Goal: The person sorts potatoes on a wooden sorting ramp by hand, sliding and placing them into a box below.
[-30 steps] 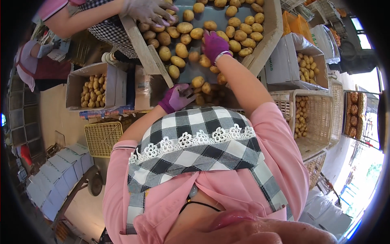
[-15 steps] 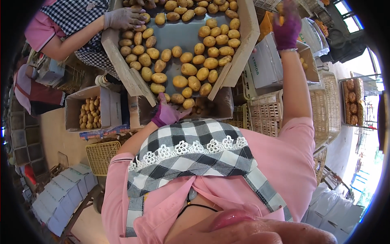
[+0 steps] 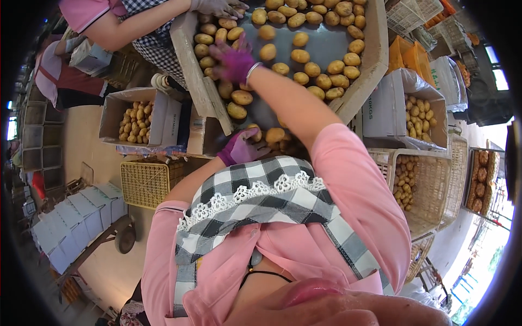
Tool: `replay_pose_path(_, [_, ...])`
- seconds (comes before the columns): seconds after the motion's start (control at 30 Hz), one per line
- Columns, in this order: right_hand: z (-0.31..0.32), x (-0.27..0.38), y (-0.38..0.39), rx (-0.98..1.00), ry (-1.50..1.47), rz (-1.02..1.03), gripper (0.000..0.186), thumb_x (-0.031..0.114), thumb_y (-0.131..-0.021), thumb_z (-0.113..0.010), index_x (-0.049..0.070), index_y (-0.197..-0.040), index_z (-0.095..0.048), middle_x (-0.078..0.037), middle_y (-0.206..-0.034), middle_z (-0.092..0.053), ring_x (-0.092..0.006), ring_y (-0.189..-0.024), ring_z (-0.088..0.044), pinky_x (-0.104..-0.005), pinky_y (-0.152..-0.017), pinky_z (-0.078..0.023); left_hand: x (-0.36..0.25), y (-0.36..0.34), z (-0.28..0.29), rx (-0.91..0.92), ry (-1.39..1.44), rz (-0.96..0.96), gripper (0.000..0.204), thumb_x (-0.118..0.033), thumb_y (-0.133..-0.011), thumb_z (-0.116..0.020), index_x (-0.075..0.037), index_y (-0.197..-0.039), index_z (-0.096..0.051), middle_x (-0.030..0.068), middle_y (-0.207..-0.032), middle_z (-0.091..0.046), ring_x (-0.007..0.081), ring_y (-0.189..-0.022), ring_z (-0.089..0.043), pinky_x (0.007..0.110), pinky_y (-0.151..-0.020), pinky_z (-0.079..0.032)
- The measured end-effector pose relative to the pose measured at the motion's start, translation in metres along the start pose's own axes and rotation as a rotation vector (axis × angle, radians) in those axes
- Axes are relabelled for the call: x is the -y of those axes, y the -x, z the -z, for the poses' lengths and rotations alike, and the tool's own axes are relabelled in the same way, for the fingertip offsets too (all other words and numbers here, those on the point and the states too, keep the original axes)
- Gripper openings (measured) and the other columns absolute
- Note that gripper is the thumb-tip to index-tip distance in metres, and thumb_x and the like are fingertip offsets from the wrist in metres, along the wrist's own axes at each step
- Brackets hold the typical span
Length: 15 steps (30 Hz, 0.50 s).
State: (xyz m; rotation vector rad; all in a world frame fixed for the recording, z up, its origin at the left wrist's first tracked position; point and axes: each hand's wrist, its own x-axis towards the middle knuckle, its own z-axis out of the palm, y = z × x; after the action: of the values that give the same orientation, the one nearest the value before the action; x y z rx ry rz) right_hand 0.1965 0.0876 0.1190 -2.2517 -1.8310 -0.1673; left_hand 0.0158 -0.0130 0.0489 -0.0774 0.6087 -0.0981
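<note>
A wooden-sided sorting tray (image 3: 361,68) with a grey bed spreads out before me, holding many loose yellow potatoes (image 3: 300,56). My right hand (image 3: 235,61), in a purple glove, reaches across it to the left side. Its fingers are spread over potatoes there and close on none. At the tray's narrow near outlet, my gloved left hand (image 3: 242,148) is cupped open beside several potatoes (image 3: 274,135), its thumb raised. My right forearm hides part of the tray and the outlet.
A co-worker's grey-gloved hand (image 3: 220,7) touches potatoes at the tray's far left. Potato-filled cartons stand left (image 3: 169,120) and right (image 3: 380,108). A pale plastic crate (image 3: 429,187) with potatoes is at my right, a yellow crate (image 3: 144,183) at my left. Stacked white boxes (image 3: 81,217) sit on a cart.
My right hand has swung from above the boxes at the upper right to the tray's left side. My left hand stays by the outlet. The view has shifted, showing more on the right.
</note>
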Motion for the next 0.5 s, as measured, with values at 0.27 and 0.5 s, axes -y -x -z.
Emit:
replay_pose_path(0.27, [0.058,-0.091,0.077,0.337,-0.127,0.634,0.048,0.032,-0.082,-0.06,0.019,-0.127,-0.052,-0.005,-0.131,-0.052,-0.0339,-0.122,-0.047,-0.0496,-0.102,-0.035,-0.008,-0.002,0.023,0.059,-0.154,-0.126,0.053,-0.038,-0.086,-0.062,-0.008,-0.127,-0.045,0.015,-0.12,-0.047,0.036,-0.111,-0.049,0.049,-0.106,-0.035])
replay_pose_path(0.5, [0.031,-0.233,0.107,-0.078,0.122,-0.977,0.085,0.064,-0.081,-0.051,0.013,-0.144,-0.028,-0.019,-0.148,-0.028,-0.0442,-0.132,-0.03,-0.0584,-0.11,-0.017,-0.017,-0.011,0.003,0.049,-0.122,0.008,0.065,-0.046,-0.088,-0.059,-0.028,-0.139,-0.024,0.0123,-0.143,-0.026,0.0384,-0.118,-0.043,0.054,-0.103,-0.038])
